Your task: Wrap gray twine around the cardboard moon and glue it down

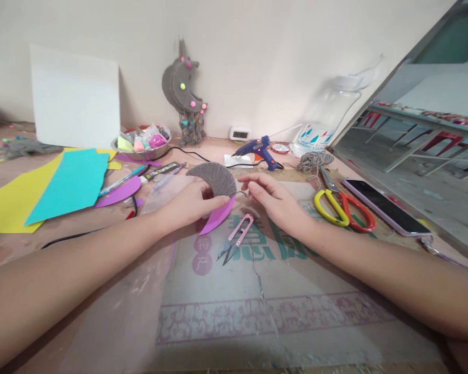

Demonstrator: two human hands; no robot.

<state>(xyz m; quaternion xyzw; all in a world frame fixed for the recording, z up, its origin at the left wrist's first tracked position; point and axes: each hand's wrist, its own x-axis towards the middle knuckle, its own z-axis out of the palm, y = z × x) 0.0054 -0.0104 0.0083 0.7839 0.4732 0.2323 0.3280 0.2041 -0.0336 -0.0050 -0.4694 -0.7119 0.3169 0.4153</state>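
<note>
My left hand [193, 203] grips a crescent-shaped piece. Its upper part is covered with rows of grey yarn [219, 178], and its lower tip shows bare purple sheet [218, 216]. To the right of the crescent, my right hand [268, 195] pinches a thin grey strand [242, 193] that runs to the crescent's edge. Small pink thread snips [248, 224] lie on the printed mat [304, 283] just below and between both hands. Behind the right hand sits a bundle of grey yarn [315, 160].
Scissors [345, 206] and a phone [386, 206] lie at the right. A blue glue gun [262, 150], clock [240, 133] and glass jar [323, 119] stand behind. Cyan [68, 184] and yellow sheets [8, 200] lie left, near a bowl [141, 152]. A decorated grey moon [184, 88] is by the wall.
</note>
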